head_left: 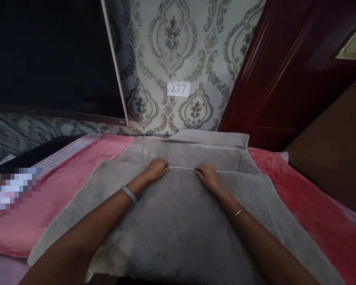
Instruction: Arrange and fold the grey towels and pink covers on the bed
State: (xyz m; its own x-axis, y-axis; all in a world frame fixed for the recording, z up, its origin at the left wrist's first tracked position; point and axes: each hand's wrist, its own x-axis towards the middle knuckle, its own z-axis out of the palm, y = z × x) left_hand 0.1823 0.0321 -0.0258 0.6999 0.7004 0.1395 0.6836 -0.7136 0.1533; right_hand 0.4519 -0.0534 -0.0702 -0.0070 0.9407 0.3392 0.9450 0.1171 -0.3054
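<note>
The left hand [158,168] and right hand [207,177] are pinching the grey blanket [178,221] along its pale crosswise edge.

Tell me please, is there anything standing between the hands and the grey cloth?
Nothing visible stands in the way: the left hand and right hand are both directly on the grey cloth, at the pale line across it.

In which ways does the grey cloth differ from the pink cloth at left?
The grey cloth lies on top; the pink cloth is partly under it. The left hand and right hand touch the grey cloth, not the pink cloth. The pink cloth shows stripes; the grey cloth none.
</note>
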